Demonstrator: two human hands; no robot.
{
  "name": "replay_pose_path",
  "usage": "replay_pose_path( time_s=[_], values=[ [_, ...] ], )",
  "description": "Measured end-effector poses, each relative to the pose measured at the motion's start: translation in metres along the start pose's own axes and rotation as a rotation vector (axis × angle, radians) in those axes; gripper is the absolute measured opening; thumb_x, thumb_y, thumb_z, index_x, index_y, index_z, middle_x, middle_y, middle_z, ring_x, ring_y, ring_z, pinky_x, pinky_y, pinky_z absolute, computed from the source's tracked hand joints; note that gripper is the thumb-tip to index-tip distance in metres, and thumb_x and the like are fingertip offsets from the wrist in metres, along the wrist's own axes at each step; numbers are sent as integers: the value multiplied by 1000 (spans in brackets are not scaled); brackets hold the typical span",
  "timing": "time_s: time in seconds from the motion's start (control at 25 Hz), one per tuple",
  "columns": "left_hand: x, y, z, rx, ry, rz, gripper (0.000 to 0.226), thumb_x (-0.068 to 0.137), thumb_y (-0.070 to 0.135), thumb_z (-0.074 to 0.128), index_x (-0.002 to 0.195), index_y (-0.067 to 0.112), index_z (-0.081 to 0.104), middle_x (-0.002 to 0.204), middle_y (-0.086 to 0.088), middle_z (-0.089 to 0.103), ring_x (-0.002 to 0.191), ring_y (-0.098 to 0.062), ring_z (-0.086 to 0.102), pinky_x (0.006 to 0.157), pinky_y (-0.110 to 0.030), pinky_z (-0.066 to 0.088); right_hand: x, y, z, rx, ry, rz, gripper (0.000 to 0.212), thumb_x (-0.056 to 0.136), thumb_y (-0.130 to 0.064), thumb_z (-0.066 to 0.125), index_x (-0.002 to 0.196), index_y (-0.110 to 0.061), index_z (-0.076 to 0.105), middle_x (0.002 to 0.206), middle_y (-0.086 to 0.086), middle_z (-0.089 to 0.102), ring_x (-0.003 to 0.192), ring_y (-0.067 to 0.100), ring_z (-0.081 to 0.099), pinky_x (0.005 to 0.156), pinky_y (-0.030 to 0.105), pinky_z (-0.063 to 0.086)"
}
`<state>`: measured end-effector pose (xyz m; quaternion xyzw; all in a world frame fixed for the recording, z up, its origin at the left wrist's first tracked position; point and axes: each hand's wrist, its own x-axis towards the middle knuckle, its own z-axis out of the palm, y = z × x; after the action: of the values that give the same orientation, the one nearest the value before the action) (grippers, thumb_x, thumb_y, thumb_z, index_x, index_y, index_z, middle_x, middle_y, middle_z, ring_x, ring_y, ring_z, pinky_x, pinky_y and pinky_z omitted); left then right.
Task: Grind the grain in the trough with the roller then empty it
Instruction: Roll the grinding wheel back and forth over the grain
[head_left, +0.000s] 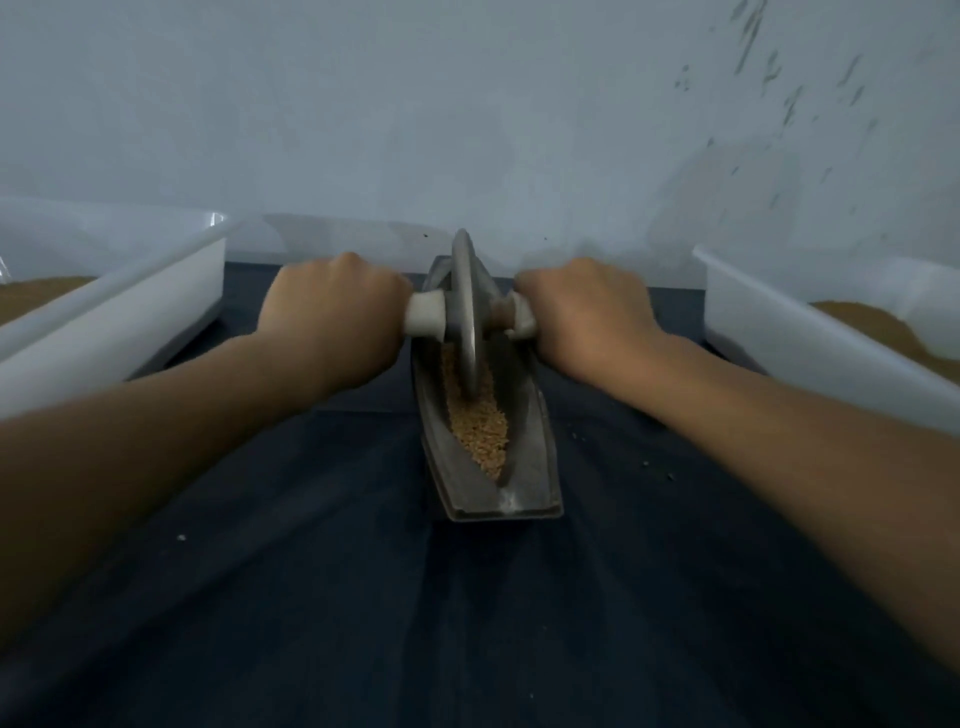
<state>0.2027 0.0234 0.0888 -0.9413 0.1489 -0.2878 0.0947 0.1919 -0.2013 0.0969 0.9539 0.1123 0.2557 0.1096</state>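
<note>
A narrow boat-shaped metal trough (535, 467) lies lengthwise on the dark cloth, its near end toward me. Tan grain (480, 431) fills its groove. A grey metal disc roller (465, 312) stands upright in the far half of the groove, on a pale cross handle (426, 319). My left hand (337, 306) grips the left end of the handle. My right hand (587, 306) grips the right end. Both sets of fingers are curled round the handle and hide its ends.
A white plastic tub (119, 322) holding tan grain stands at the left, and another white tub (810, 332) with grain at the right. A pale wall rises just behind the trough. A few loose grains lie on the dark cloth (467, 623).
</note>
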Motion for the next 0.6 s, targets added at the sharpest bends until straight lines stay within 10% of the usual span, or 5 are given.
replay_pose_path(
  time_s=[0.16, 0.4, 0.6],
  values=[
    [-32, -5, -14, -3, 146, 117, 36, 57, 22, 76, 57, 28, 41, 49, 8, 20, 40, -10, 8, 49, -15, 13, -43, 8, -5, -121, 210, -20, 42, 51, -32, 78, 67, -31, 39, 53, -13, 14, 42, 7, 11, 49, 16, 3],
    [33, 6, 4, 4, -100, -76, 18, 90, 29, 59, 103, 20, 67, 91, -10, 62, 80, -34, 63, 63, -35, 40, 34, -3, 15, 51, -34, 109, 7, 93, -28, 63, 94, -28, 55, 92, 7, 61, 90, 35, 63, 62, 34, 36],
    [-19, -12, -7, 22, 82, 129, 13, 77, 36, 69, 77, 29, 57, 60, 4, 34, 48, -20, 33, 48, -26, 26, -34, 14, 0, -46, 134, -105, 15, 81, -34, 61, 84, -30, 48, 66, -8, 50, 56, 26, 51, 45, 28, 38]
  ],
)
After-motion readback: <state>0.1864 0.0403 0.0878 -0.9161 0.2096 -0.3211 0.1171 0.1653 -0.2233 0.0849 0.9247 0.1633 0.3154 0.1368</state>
